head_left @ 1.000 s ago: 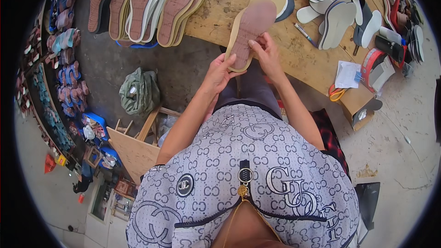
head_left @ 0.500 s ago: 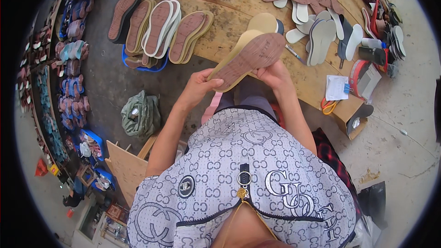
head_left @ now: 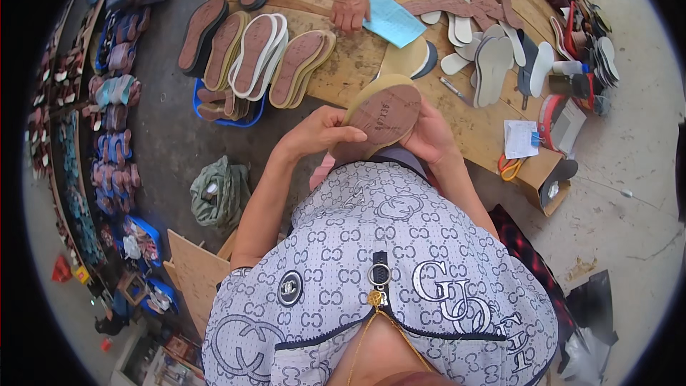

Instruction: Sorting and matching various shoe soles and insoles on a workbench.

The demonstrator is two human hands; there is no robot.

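Note:
In front of my waist, a shoe sole (head_left: pixel 389 116) with a brown printed face and tan edge is held tilted, one end raised. My left hand (head_left: pixel 319 133) grips its left side, thumb across the brown face. Fingers of my right hand (head_left: pixel 431 136) close on its right side, partly hidden behind it. Just beyond, a tan sole (head_left: pixel 401 59) lies on the wooden table (head_left: pixel 350 53). Pairs of soles stand to the left: tan (head_left: pixel 296 64), white-edged (head_left: pixel 254 53), tan-edged (head_left: pixel 224 44) and black-edged (head_left: pixel 202 30).
Another person's hand (head_left: pixel 350 7) is at a blue sheet (head_left: pixel 396 20) across the table. White soles (head_left: pixel 493 64), a pen (head_left: pixel 453 88) and orange-handled scissors (head_left: pixel 509 169) lie to the right. A blue bin (head_left: pixel 250 121) sits below the table's left edge, near a green bag (head_left: pixel 216 189).
The sole in my hands has come closer to my body and tipped, so it looks foreshortened. The other person's hand and the blue sheet have come further into view.

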